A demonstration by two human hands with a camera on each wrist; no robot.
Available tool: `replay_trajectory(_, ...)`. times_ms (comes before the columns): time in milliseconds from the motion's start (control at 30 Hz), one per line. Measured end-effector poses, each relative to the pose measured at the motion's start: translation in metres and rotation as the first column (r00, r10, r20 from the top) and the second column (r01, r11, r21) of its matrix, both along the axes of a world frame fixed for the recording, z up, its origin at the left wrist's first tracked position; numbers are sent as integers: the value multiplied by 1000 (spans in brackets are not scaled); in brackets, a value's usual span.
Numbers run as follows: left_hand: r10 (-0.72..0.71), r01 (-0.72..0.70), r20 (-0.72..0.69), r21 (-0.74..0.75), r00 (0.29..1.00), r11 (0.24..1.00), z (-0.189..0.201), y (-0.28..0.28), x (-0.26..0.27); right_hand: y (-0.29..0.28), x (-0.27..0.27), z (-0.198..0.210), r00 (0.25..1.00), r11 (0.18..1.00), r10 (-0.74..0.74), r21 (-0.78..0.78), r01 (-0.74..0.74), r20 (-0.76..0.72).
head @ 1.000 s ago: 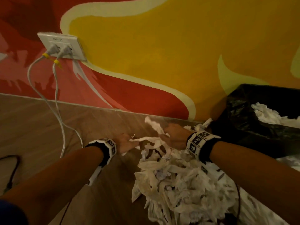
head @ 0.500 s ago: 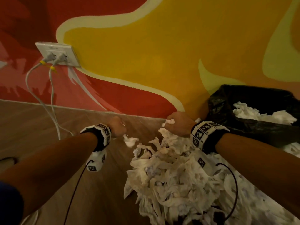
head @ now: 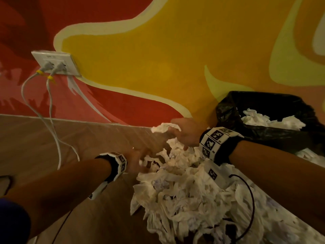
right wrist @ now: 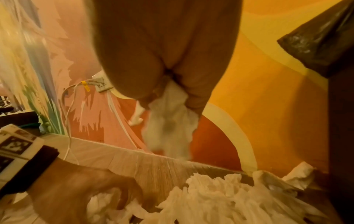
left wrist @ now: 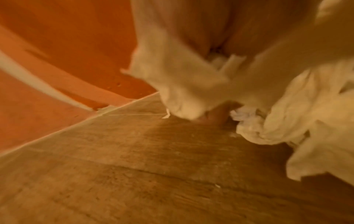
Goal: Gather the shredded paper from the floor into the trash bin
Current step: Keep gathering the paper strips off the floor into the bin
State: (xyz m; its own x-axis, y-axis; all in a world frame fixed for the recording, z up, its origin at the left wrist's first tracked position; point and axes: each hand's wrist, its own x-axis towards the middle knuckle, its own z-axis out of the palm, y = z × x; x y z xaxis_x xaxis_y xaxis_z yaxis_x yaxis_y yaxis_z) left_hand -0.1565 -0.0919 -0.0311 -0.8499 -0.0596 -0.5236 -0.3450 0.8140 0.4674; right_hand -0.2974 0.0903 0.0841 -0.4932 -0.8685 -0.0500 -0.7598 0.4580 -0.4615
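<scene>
Shredded paper (head: 184,196) lies heaped on the wooden floor (head: 44,143) in the lower middle of the head view, its long axis running from the wall's foot down toward the lower right corner. At right stands the trash bin (head: 226,110) in its black liner, some paper already inside. The right hand (head: 187,132) grips a clump of strips (right wrist: 168,125) hanging down from its fingers. The left hand (head: 139,158), blurred, has its fingers closed around paper at the heap's left edge.
</scene>
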Motion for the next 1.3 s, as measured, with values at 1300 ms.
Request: replay_trajectory(1300, -280, 282, 36, -52, 959, 958, -14, 7, -31, 46, -7, -26, 995, 951, -97, 297, 86, 21)
